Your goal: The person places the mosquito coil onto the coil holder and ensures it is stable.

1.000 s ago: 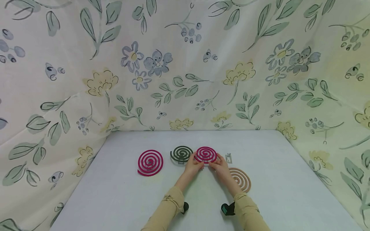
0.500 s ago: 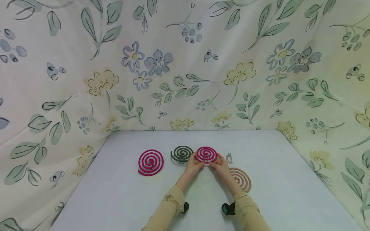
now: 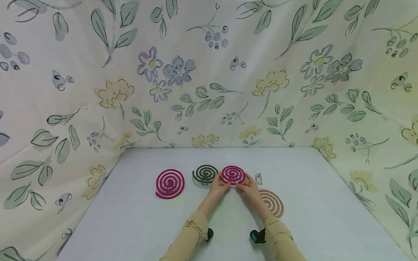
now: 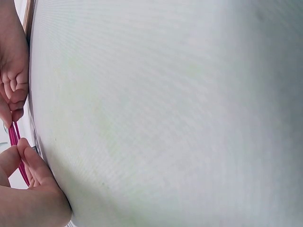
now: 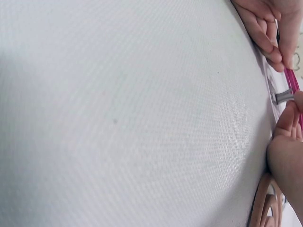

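Note:
Between my two hands is a magenta mosquito coil, raised a little above the white table. My left hand pinches its left edge with thumb and fingers. At the opposite edge, my right hand pinches it likewise. In the right wrist view a small grey metal stand shows under the magenta coil. A dark green mosquito coil lies just left of my left hand, on a stand. Partly hidden by my right forearm is a tan mosquito coil.
Farther left sits a second magenta mosquito coil, with metal at its centre. A loose metal stand lies right of my right hand. Flowered cloth hangs behind and at both sides of the white table.

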### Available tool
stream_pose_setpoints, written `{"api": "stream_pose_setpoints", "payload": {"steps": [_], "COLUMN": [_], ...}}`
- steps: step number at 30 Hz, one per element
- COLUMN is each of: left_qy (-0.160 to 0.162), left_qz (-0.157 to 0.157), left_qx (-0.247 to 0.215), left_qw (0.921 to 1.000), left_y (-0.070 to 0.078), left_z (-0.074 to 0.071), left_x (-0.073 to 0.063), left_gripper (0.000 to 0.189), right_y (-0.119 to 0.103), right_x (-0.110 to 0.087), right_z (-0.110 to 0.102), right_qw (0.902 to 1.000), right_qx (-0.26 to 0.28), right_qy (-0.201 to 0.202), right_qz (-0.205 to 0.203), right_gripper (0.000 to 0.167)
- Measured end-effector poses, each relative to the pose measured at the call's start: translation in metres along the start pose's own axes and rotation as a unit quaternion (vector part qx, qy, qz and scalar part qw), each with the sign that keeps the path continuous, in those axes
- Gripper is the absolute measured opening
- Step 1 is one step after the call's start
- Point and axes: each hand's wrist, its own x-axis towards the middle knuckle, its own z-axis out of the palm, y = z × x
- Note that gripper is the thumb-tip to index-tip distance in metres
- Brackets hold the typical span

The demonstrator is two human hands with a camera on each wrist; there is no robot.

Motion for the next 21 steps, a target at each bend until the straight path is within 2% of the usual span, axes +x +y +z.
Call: {"api": "stream_pose_setpoints", "payload": {"steps": [11, 21], "left_qy": [-0.003, 0.002], "left_qz": [-0.002, 0.002], "left_qx": [0.008, 0.009], "left_qw": [1.0000, 1.0000], "left_y": [0.020, 0.004], "left_z": [0.000, 0.000], "left_x": [-0.013, -0.002], "left_gripper": [0.059, 0.062], "right_y": [0.001, 0.002], "right_x": [0.001, 0.001], "right_z": [-0.001, 0.000], "right_qw": [1.0000, 1.0000], "right_qx": [-0.006, -0.006], "right_qy": [-0.003, -0.002], "right_qz": [-0.002, -0.002], "right_gripper": [0.069, 0.069]}}
